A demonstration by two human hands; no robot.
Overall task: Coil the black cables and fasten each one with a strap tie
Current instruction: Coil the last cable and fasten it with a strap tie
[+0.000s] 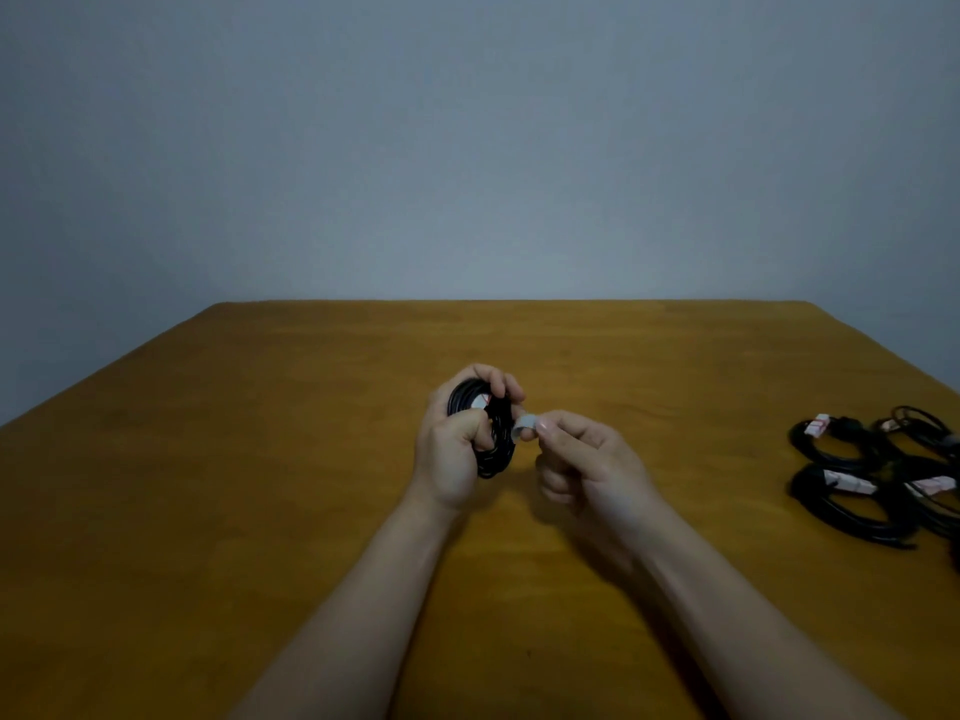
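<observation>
Gripping the coiled cable (493, 433), left hand (454, 449); right hand (587, 459) pinches its strap tie (524, 424).

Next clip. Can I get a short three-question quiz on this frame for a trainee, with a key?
1. True or false: the left hand grips a coiled black cable.
2. Multiple choice: what does the right hand pinch between thumb and forefinger? A) a plug B) the end of a pale strap tie C) scissors
3. Fill in: the tied bundles lie near the ____ edge of the table, by the person's own sides.

Key: 1 true; 2 B; 3 right.
</observation>
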